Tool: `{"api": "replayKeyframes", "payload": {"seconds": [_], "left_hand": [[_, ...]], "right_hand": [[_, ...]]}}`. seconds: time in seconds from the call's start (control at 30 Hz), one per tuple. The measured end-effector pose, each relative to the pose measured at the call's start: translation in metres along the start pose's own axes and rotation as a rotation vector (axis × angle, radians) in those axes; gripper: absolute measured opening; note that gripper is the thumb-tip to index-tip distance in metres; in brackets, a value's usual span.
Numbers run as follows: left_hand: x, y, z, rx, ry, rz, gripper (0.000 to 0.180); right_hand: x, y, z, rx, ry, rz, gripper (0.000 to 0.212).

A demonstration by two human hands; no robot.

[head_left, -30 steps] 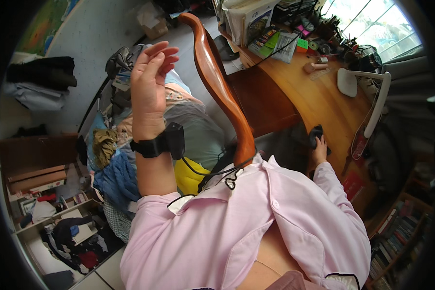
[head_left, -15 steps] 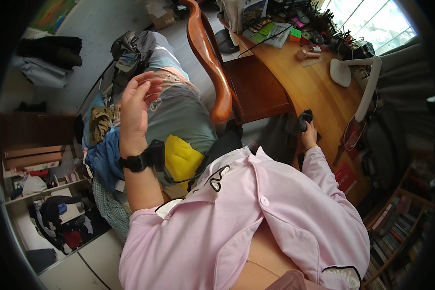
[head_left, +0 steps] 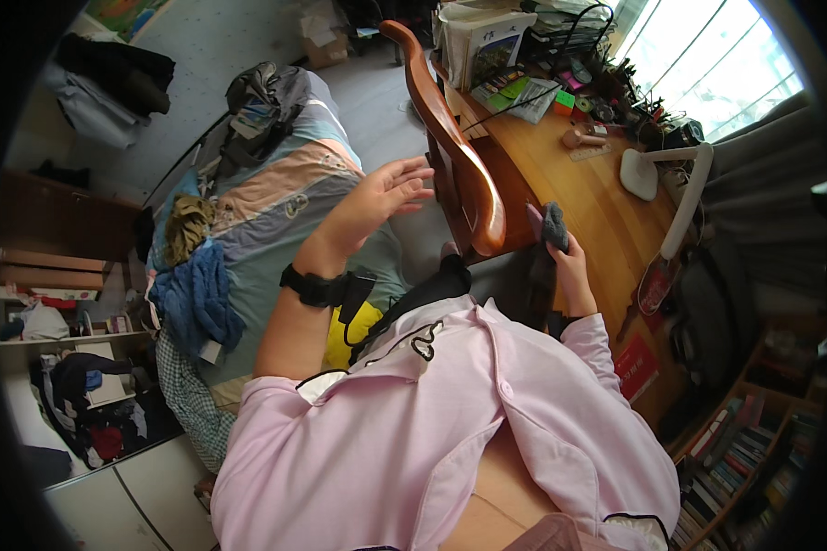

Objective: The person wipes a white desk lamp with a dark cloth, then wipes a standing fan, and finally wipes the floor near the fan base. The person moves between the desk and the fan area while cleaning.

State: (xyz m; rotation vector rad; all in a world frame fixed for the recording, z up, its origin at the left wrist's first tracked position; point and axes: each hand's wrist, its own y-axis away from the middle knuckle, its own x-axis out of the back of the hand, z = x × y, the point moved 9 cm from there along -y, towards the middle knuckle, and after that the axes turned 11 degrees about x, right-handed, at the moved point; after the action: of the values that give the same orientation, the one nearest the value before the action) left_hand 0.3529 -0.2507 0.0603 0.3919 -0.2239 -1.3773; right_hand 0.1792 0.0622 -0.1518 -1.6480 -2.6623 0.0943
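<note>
My left hand (head_left: 377,204) is raised over the gap between the bed and the wooden chair. Its fingers are stretched out and hold nothing, with the tips close to the chair's curved back in the picture. A black band with a small dark device (head_left: 314,285) circles that wrist. At the desk's near edge, my right hand (head_left: 574,271) grips a small dark grey bunched cloth (head_left: 554,227), possibly a sock. The cloth sticks up past the fingers beside the chair. A yellow cloth or bag (head_left: 353,332) lies partly hidden behind my left forearm.
The glossy brown chair (head_left: 469,170) stands against the wooden desk (head_left: 590,197). A white lamp (head_left: 640,174), papers and stationery occupy the desk. To the left is a bed (head_left: 265,204) with a grey backpack (head_left: 265,106) and blue clothing (head_left: 198,294). A bookshelf (head_left: 726,468) stands lower right.
My left hand has swung right, from above the bed toward the chair back. My right hand has lifted the grey cloth slightly up and left. The whole view has shifted.
</note>
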Motion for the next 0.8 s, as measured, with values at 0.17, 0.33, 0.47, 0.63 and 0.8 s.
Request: {"api": "replayKeyframes", "payload": {"seconds": [0.17, 0.33, 0.47, 0.63, 0.8], "left_hand": [[0.070, 0.002, 0.001, 0.016, -0.037, 0.230, 0.045], [0.121, -0.010, 0.021, -0.062, -0.121, 0.396, 0.038], [0.137, -0.048, 0.041, -0.173, -0.130, 0.393, 0.035], [0.157, -0.121, 0.060, -0.255, -0.235, 0.398, 0.035], [0.200, -0.201, 0.117, -0.490, -0.445, 0.472, 0.037]], "right_hand": [[-0.002, 0.013, -0.020, -0.076, -0.168, 0.068, 0.030], [0.004, 0.015, -0.073, -0.095, -0.496, 0.106, 0.034], [0.008, 0.019, -0.123, -0.017, -0.596, 0.116, 0.040], [0.019, 0.039, -0.137, 0.028, -0.603, 0.232, 0.044], [0.022, 0.072, -0.130, 0.076, -0.635, 0.560, 0.044]]}}
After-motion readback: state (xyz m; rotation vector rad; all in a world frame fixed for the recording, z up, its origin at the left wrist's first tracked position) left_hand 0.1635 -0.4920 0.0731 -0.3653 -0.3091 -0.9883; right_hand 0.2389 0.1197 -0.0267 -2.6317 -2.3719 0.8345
